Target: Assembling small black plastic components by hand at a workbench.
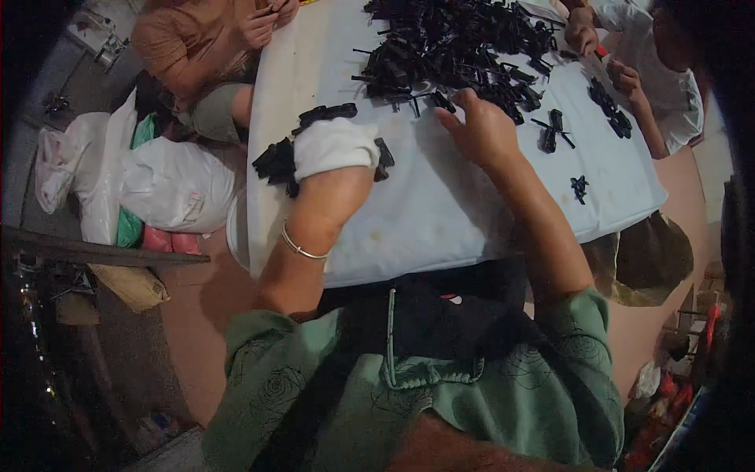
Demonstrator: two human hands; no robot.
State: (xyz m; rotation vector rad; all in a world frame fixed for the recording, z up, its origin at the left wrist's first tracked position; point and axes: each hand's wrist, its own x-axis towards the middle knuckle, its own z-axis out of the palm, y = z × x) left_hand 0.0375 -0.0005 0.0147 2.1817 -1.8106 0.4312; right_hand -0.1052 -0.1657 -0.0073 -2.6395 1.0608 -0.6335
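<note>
My left hand [336,148], in a white glove, is over a small cluster of black plastic parts [274,161] on the left of the table. Its fingers are hidden beneath the glove's back, and a dark part [384,160] sticks out on its right side. Bare, my right hand [485,130] reaches to the near edge of a large heap of black plastic parts [440,47]. Its thumb and forefinger are spread beside one small black part [443,101]; I cannot see it gripped.
The table [377,236] has a pale cover. Loose black parts [554,130] lie to the right. Across the table, one person's hands [263,25] hold something small at left; another's hands [621,79] work at right, near a red item. White bags [177,181] stand on the left.
</note>
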